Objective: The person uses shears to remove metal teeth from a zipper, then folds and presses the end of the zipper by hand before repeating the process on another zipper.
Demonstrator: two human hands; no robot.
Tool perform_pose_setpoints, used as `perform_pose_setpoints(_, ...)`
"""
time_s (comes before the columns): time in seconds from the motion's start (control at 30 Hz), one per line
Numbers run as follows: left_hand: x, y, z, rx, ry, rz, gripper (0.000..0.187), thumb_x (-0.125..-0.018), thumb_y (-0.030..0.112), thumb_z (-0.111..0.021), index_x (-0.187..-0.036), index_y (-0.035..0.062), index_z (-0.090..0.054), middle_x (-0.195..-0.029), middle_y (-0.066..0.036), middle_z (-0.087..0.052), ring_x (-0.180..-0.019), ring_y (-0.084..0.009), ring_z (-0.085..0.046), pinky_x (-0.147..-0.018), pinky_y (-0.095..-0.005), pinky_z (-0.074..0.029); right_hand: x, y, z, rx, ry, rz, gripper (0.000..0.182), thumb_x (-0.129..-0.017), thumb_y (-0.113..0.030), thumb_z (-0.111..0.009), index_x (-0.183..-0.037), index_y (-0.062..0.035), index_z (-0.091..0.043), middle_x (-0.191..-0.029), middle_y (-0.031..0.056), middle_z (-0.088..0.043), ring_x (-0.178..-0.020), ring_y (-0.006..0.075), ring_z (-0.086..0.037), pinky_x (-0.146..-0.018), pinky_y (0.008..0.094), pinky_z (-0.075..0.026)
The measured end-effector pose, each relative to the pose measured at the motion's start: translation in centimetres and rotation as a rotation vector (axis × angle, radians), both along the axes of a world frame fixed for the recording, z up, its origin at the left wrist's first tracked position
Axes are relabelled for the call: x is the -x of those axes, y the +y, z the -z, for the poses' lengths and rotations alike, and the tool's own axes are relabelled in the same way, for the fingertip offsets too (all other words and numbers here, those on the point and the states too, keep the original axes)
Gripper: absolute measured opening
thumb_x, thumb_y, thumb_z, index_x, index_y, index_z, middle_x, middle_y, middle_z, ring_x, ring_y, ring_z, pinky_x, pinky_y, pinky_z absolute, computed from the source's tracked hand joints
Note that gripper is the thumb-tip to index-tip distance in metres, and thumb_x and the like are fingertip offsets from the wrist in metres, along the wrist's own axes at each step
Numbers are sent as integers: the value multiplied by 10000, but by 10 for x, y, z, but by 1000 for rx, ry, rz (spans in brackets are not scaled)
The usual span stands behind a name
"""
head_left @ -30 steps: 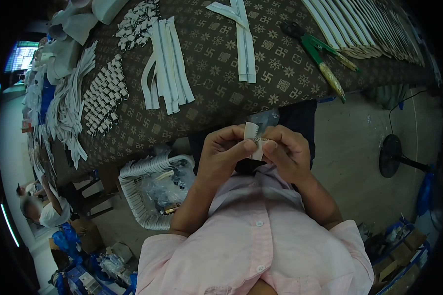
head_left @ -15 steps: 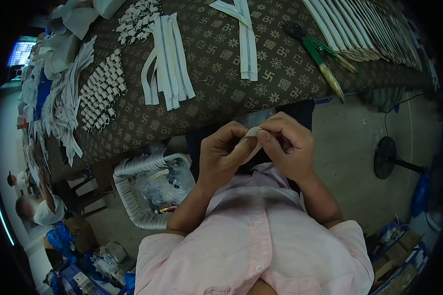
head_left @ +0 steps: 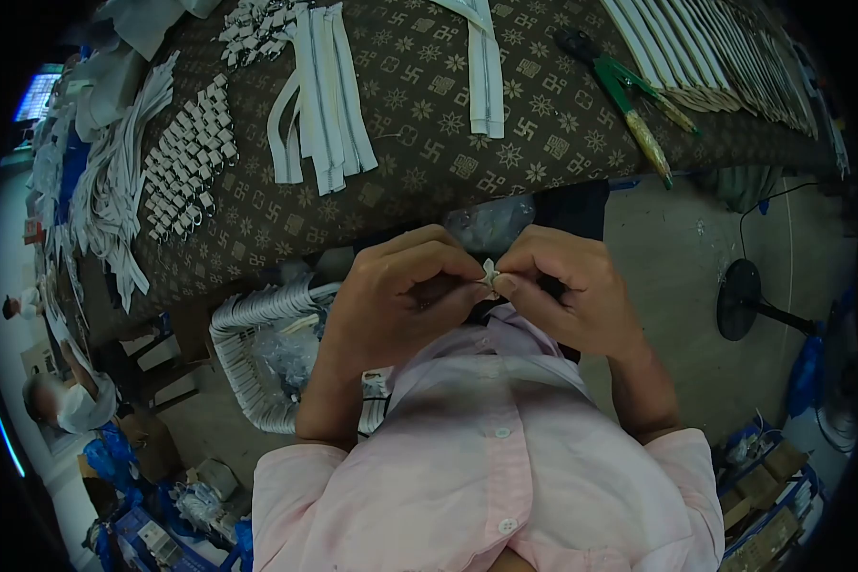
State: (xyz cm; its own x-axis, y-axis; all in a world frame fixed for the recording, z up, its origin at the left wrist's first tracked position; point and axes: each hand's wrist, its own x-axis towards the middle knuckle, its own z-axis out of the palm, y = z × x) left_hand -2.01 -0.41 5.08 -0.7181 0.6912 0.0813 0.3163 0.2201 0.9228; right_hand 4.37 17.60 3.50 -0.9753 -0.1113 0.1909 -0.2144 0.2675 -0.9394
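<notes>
A small, folded whitish piece (head_left: pixel 490 272), apparently fabric, is pinched between my two hands in front of my chest. My left hand (head_left: pixel 405 286) grips one side of it between thumb and forefinger. The other side is held the same way by my right hand (head_left: pixel 567 286). Fingertips cover most of the piece, so its exact kind does not show. Beyond the hands, on the patterned table cloth (head_left: pixel 419 172), lie white zippers (head_left: pixel 324 105) in a small stack and another zipper (head_left: pixel 486 86) by itself.
Green-handled pliers (head_left: pixel 629 105) lie near the table edge, beside a row of white strips (head_left: pixel 696 57). Small white loops with metal rings (head_left: pixel 191 157) and long white strips (head_left: pixel 124 210) occupy the left. A woven basket (head_left: pixel 243 372) holds plastic bags. Another person (head_left: pixel 81 400) is at far left.
My hands have spread slightly, the left one shifting left. The whitish piece, earlier a rounded loop with a tail, now looks folded small between the fingertips. The view has tilted slightly.
</notes>
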Motion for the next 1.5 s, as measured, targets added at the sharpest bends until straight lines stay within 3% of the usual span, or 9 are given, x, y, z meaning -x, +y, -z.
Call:
perform_pose_setpoints(0.4, -8, 1, 13, -86, 66, -14, 134, -676, -40, -664, -783, -4, -592, -748, -57, -588, -623, -108, -588, -528, -219, -474, 0, 6, 7, 44, 24, -86, 67, -731, -31, -634, -738, 9, -580, -642, 82, -533, -530, 208, -520, -467, 303, -392)
perform_pose_setpoints(0.57, -10, 0, 8, -5, -231, -44, 151, -673, -53, -668, -802, 1, -611, -774, -59, -610, -652, -106, -606, -548, -213, -479, -3, 11, 8, 13, 69, -164, 88, -700, 20, -640, -764, -9, -588, -663, 76, -550, -539, 188, -540, -453, 280, -391)
perform_pose_setpoints(0.63, -9, 2, 8, -21, -189, 15, 144, -675, -56, -666, -797, 3, -616, -771, -57, -616, -656, -104, -606, -554, -210, -474, -6, 11, 11, -9, 104, -185, 114, -698, 12, -657, -779, -7, -579, -686, 85, -554, -539, 198, -549, -454, 293, -402)
perform_pose_setpoints(0.8, -12, 4, 17, -65, -55, 71, 140, -684, -70, -661, -801, -1, -632, -759, -56, -636, -672, -98, -604, -583, -201, -464, -14, 5, 13, -47, 213, -40, 123, -711, -31, -672, -785, -11, -576, -703, 83, -557, -568, 216, -566, -474, 297, -433)
perform_pose_setpoints(0.87, -16, 11, 20, -147, -121, -70, 157, -689, -87, -660, -825, -12, -637, -752, -66, -643, -677, -98, -604, -601, -197, -463, -17, 4, 13, -50, 251, 58, 119, -720, -51, -670, -778, -19, -570, -698, 76, -550, -583, 232, -569, -487, 303, -443)
perform_pose_setpoints(1.17, -24, 19, 19, -189, -143, -47, 183, -710, -115, -635, -870, -25, -636, -810, -93, -645, -711, -104, -601, -622, -201, -465, -22, 4, 25, -71, 402, 226, 115, -716, 10, -630, -808, -18, -567, -740, 84, -567, -526, 156, -541, -431, 255, -414)
perform_pose_setpoints(1.33, -31, 27, 10, -179, -440, -222, 149, -742, -60, -636, -883, -12, -636, -821, -86, -645, -729, -102, -600, -628, -210, -466, -22, 5, 20, -117, 370, 212, 101, -714, -9, -621, -783, -33, -551, -699, 64, -541, -486, 135, -501, -406, 252, -382)
perform_pose_setpoints(1.4, -28, 21, 16, -97, -190, -51, 142, -748, -22, -645, -889, -11, -632, -799, -77, -648, -705, -92, -601, -609, -205, -462, -23, 2, 24, -104, 368, 213, 106, -712, -11, -625, -785, -36, -551, -695, 61, -538, -485, 134, -498, -404, 253, -380)
perform_pose_setpoints(1.5, -27, 13, 22, -84, -137, -63, 137, -742, -10, -650, -877, -6, -626, -770, -70, -649, -670, -90, -604, -580, -203, -460, -25, -1, 26, -124, 394, 233, 114, -710, -14, -631, -788, -37, -551, -692, 58, -533, -490, 137, -500, -404, 254, -380)
